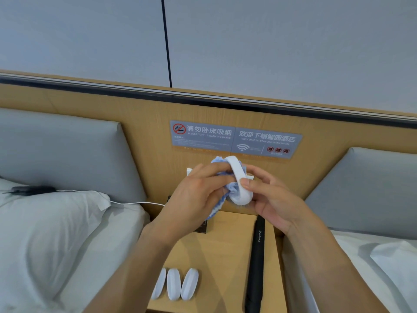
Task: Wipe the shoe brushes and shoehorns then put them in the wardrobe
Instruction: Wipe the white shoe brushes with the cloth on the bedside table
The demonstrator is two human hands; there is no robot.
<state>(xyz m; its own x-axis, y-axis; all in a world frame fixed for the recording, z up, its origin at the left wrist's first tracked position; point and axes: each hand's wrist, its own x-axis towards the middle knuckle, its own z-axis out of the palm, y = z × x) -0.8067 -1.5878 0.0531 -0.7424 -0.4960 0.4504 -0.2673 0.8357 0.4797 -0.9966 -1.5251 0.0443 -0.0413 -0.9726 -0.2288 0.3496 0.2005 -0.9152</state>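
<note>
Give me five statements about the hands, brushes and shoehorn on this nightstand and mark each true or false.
1. The right hand holds a white shoe brush above the nightstand. True.
2. The left hand presses a blue cloth against that brush. True.
3. Five white shoe brushes lie on the nightstand. False: three brushes lie there side by side, near its front edge.
4. The black shoehorn is lying on the left bed. False: it lies along the right side of the nightstand.
5. A white cable runs across the left bed to a dark device by the pillow. True.
</note>
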